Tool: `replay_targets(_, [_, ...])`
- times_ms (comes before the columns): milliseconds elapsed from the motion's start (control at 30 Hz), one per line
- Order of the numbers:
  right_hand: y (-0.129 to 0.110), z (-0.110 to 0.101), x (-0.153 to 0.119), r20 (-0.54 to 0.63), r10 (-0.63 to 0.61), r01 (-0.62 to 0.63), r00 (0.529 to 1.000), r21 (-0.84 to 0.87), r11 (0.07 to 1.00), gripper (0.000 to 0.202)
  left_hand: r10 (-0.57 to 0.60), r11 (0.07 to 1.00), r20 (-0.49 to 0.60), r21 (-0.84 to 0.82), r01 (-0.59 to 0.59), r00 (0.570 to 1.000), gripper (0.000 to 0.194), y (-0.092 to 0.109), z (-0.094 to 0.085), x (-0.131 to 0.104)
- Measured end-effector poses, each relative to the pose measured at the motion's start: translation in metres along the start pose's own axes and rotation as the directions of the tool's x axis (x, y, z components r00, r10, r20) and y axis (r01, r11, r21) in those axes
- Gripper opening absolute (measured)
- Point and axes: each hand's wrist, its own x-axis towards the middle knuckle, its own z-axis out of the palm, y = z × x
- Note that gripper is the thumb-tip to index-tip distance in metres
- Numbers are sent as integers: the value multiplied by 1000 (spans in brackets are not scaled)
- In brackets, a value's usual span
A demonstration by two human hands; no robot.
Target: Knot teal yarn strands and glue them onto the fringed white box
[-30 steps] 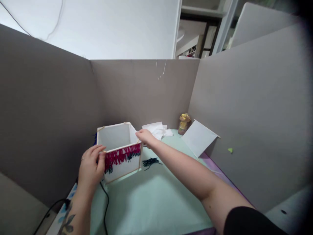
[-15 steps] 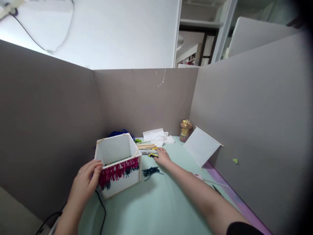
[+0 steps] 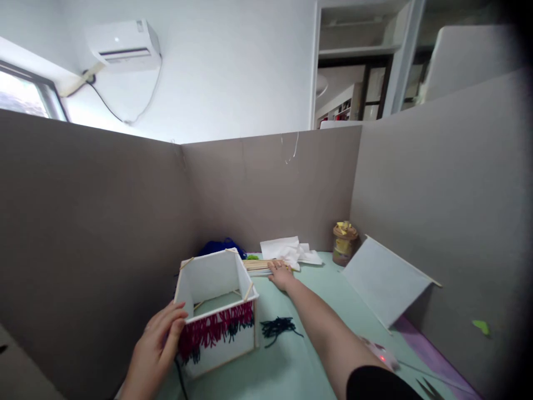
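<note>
A white open-topped box (image 3: 225, 353) stands on the table, edged with thin wooden strips. Dark red and dark blue yarn fringe (image 3: 220, 325) hangs along its front rim. My left hand (image 3: 160, 339) grips the box's near left corner, thumb in front and fingers over the rim. Reaching to the back, my right hand (image 3: 281, 276) lies with its fingers apart over a row of thin wooden sticks (image 3: 256, 265). A bit of yellow shows beside it, mostly hidden by the hand. Between box and right forearm lies a loose bunch of dark blue yarn (image 3: 278, 328).
Crumpled white paper (image 3: 291, 250) and blue yarn (image 3: 222, 246) lie at the back. A brown jar (image 3: 345, 243) stands by a folded white panel (image 3: 387, 283). Near right are a device with a red light (image 3: 381, 355) and dark pointed blades (image 3: 431, 389). Grey partitions (image 3: 270, 189) enclose the table.
My view has tilted up and left. My right hand has moved from the yellow-and-black-handled tool onto the sticks, and that tool is now mostly out of sight. My left hand keeps its grip.
</note>
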Motion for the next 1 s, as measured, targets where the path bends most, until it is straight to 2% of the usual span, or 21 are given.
replay_targets(133, [6,-8,16,-2,70,-70,998,-8,998,60,5,1000,7,11,-5,1000,27,-1,-2,-1])
replay_targets(233, [8,-14,13,-60,90,-91,994,-6,996,61,7,1000,5,9,-7,1000,26,-2,-1,-2])
replay_targets(367, [21,-15,-15,-158,94,-95,983,-1,995,62,6,1000,7,-15,-6,1000,25,-3,1,-2])
replay_targets(533, [38,-20,-49,-87,87,-87,992,1,996,41,9,999,-5,-42,-9,1000,26,-6,4,-1])
replay_targets(633, [38,-48,-42,-95,112,-113,989,2,994,31,-4,999,-11,-42,4,1000,28,-5,5,0])
replay_targets(833, [25,-127,-2,-137,158,-159,978,10,987,30,-25,999,-17,-45,24,1000,35,0,4,1])
replay_targets(1000, [38,-155,-3,-139,297,-293,945,51,955,26,-44,998,-11,-55,43,999,36,3,2,2])
